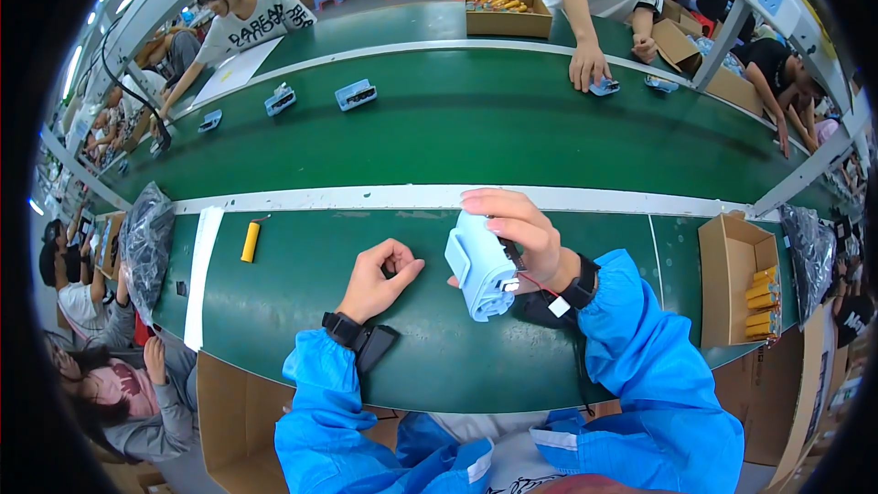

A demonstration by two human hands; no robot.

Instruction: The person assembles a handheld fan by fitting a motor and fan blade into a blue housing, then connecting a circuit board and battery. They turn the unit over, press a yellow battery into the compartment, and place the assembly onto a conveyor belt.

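My right hand (526, 229) grips a light-blue plastic housing (482, 270), lifted over the near green worktop. A dark part shows along the housing's side by my fingers. From its lower end runs a thin red and dark wire with a white connector (559, 306) hanging beside my wrist. My left hand (381, 276) rests low over the worktop, left of the housing and apart from it. Its fingers are curled in a loose fist, with nothing visible in them. A yellow cylindrical battery (250, 242) with a short lead lies farther left on the worktop.
A cardboard box (722, 284) of yellow batteries stands at right. Beyond a white rail (393, 198), several blue housings (356, 94) lie on the green conveyor belt (439, 128). A person's hand (588, 64) touches one across it. A plastic bag (147, 238) sits at left.
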